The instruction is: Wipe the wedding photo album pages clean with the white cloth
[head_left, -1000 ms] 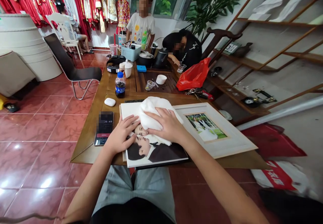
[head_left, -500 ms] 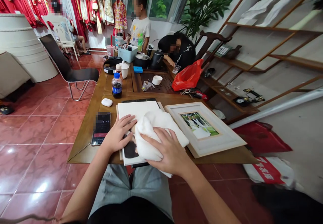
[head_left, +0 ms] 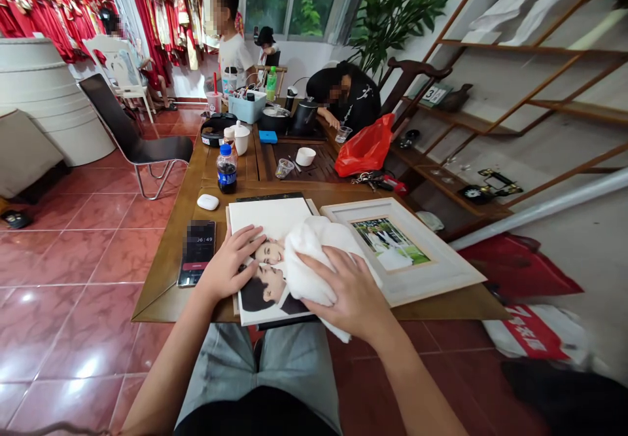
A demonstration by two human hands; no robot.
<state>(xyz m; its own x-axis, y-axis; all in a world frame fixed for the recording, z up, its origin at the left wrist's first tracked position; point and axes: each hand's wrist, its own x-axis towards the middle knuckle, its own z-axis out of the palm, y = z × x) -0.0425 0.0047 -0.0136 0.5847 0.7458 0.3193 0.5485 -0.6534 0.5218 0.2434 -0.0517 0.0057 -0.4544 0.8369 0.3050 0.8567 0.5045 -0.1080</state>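
A photo panel [head_left: 272, 217] showing two people's portraits lies flat on the table in front of me. My left hand [head_left: 230, 262] rests on the panel's left side, fingers stretched out and holding nothing. Bunched in my right hand [head_left: 348, 285] is a white cloth [head_left: 309, 262], pressed onto the panel's right part and covering it there. A loose end of the cloth hangs past the near edge. Close to the right stands the lying white picture frame [head_left: 436, 272] with a small outdoor photo in it; the cloth overlaps its left side.
Left of the panel lie a phone [head_left: 197, 253] and a white case [head_left: 208, 201]. Beyond stand a dark drink bottle [head_left: 226, 171], a white lidded cup [head_left: 241, 138] and a red plastic bag [head_left: 366, 151]. A person [head_left: 346, 99] leans on the table's far right side.
My right hand has slid the cloth to the right, uncovering more of the portraits. My left hand stays in place. A standing person at the back has moved left.
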